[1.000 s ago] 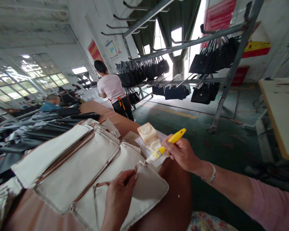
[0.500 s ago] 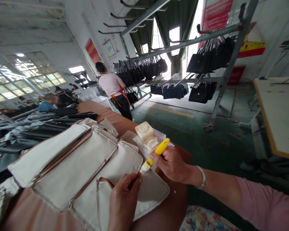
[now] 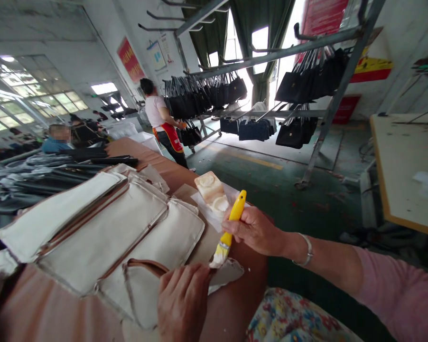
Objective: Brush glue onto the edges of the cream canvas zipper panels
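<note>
In my right hand (image 3: 258, 230) is a paintbrush with a yellow handle (image 3: 238, 206), its white-coated bristles (image 3: 219, 256) pointing down by the fingertips of my left hand (image 3: 183, 299). That left hand is closed on the edge of a cream bag piece (image 3: 146, 285) with brown trim; its fingertips are partly hidden. A corner of the piece (image 3: 231, 274) shows beyond the fingers. More cream bag pieces (image 3: 107, 232) overlap to the left. Behind the brush, a pale, stained plastic container (image 3: 209, 185) holding white paste lies on a paper sheet (image 3: 200, 202).
The brown-covered table (image 3: 157, 161) carries a pile of dark strips (image 3: 57, 175) at the left. A person in a pink top (image 3: 157, 114) stands by a metal rack (image 3: 324, 123) hung with black bags (image 3: 295, 85). A pale worktable (image 3: 409, 171) is at the right.
My left hand has rolled over, and the bag piece's corner is now folded up. The brush has swung more upright and slightly lower. The person by the rack has turned.
</note>
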`<state>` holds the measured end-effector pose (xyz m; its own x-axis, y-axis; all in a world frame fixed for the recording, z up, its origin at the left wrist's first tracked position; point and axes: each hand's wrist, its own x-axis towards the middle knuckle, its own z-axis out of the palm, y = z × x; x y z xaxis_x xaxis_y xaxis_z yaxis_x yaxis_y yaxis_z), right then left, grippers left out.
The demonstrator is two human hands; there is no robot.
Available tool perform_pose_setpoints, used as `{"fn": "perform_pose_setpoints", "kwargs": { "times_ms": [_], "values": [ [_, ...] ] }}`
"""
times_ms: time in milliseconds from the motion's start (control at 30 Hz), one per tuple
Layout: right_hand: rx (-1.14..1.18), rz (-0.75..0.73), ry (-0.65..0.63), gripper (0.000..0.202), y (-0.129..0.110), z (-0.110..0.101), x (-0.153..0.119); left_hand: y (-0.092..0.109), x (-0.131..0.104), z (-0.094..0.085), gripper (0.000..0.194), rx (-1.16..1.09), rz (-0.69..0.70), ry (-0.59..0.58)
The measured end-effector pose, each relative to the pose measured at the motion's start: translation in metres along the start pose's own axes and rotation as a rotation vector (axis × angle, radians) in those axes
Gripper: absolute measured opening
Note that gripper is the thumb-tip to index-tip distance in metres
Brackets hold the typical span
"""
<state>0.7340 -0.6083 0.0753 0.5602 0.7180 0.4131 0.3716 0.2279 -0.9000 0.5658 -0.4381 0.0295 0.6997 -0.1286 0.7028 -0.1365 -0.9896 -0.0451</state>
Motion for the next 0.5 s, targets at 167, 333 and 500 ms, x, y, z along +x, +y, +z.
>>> {"fn": "perform_pose_setpoints", "kwargs": {
  "times_ms": [167,333,500],
  "values": [
    [0.025,-0.004,-0.008,0.030,-0.012,-0.013,-0.008,0.006,-0.003,-0.004,0.012,0.010,-0.061,-0.063],
    [-0.025,-0.030,0.090,0.028,-0.007,-0.004,-0.009,0.005,-0.009,-0.002,0.012,-0.027,-0.065,-0.093],
    [0.118,0.042,0.023,0.032,-0.008,-0.002,-0.023,0.000,-0.010,0.000,0.013,-0.135,-0.273,-0.169]
  ]
}}
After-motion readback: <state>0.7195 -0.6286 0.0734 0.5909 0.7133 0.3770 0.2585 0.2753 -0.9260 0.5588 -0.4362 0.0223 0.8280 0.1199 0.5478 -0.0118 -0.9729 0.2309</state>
